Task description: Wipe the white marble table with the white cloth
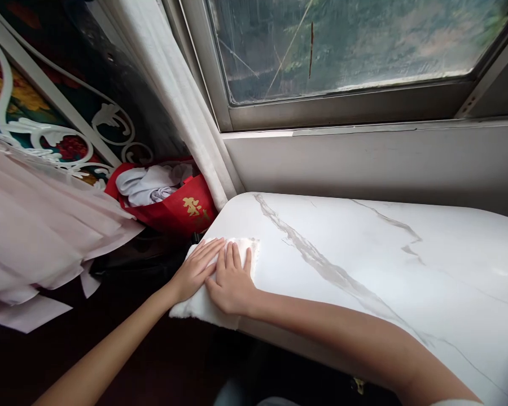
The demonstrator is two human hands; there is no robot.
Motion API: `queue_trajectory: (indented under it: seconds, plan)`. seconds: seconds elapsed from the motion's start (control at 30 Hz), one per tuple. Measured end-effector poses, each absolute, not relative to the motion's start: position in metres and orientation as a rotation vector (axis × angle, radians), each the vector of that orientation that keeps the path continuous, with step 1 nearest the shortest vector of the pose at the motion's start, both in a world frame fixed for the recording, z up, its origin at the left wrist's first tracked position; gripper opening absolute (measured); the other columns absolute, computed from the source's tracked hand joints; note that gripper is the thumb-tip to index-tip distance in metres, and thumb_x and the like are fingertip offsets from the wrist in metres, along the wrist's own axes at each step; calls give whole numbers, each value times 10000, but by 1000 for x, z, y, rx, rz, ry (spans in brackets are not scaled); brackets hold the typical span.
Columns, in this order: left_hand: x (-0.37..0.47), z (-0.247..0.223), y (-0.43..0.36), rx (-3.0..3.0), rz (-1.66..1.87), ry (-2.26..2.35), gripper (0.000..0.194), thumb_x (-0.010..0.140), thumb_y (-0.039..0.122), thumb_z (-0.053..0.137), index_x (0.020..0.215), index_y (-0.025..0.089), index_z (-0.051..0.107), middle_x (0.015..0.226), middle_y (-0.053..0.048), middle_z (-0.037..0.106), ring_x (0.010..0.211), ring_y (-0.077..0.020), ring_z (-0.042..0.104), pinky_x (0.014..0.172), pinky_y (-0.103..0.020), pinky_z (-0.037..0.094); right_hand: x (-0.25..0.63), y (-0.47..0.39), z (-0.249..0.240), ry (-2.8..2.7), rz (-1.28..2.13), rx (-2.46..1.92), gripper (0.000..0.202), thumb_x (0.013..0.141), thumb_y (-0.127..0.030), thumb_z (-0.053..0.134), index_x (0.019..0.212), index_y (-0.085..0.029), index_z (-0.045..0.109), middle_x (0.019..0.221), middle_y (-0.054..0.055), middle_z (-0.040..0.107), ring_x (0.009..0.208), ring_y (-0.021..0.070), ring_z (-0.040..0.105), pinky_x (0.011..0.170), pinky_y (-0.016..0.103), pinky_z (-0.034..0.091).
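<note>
Gold characters on the red bag (165,211) beyond the left end, both hands (217,277) pressed flat, fingers extended, on the white cloth (226,316) at the counter's (389,270) near-left corner, marbled surface stretching open rightward.

Lit by daylight through a smeared, metal-framed window (347,51) above a pale wall (364,160). Furnished with a white, grey-veined bench (355,231). Flanked at left by a white curtain (165,73) and scrolled metalwork (2,84). Dark below.
</note>
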State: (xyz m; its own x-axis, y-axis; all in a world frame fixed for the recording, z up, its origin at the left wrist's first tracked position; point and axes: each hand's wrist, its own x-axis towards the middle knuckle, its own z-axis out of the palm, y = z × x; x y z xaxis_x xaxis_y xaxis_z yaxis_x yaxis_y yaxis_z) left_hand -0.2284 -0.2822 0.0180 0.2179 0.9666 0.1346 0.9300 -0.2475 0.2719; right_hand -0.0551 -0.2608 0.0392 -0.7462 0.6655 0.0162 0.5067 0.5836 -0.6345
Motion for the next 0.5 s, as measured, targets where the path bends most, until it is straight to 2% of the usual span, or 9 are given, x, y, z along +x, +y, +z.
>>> queue_trajectory:
  seconds: [0.13, 0.27, 0.5]
  plan:
    - [-234, 13, -239, 2327, 430, 1901, 514, 939, 333, 218, 1402, 180, 379, 1461, -66, 394, 1362, -188, 316, 1150, -437, 178, -67, -227, 28, -2517, 618, -1033, 622, 920, -303, 253, 1439, 40, 228, 1508, 213, 200, 1414, 294, 107, 1115, 564, 35]
    - [-233, 12, -182, 2345, 415, 1893, 517, 932, 325, 221, 1380, 142, 402, 1449, -84, 411, 1357, -183, 323, 1147, -404, 183, -75, -178, 17, -2443, 379, -1104, 612, 914, -289, 267, 1434, 33, 250, 1492, 204, 268, 1398, 288, 180, 1113, 550, 57]
    - [-224, 8, -82, 2335, 502, 1875, 490, 914, 314, 256, 1341, 158, 439, 1418, -70, 455, 1324, -191, 370, 1139, -418, 168, -77, -87, 11, -2434, 310, -1200, 602, 907, -281, 263, 1429, 19, 269, 1495, 176, 285, 1385, 256, 211, 1109, 539, 80]
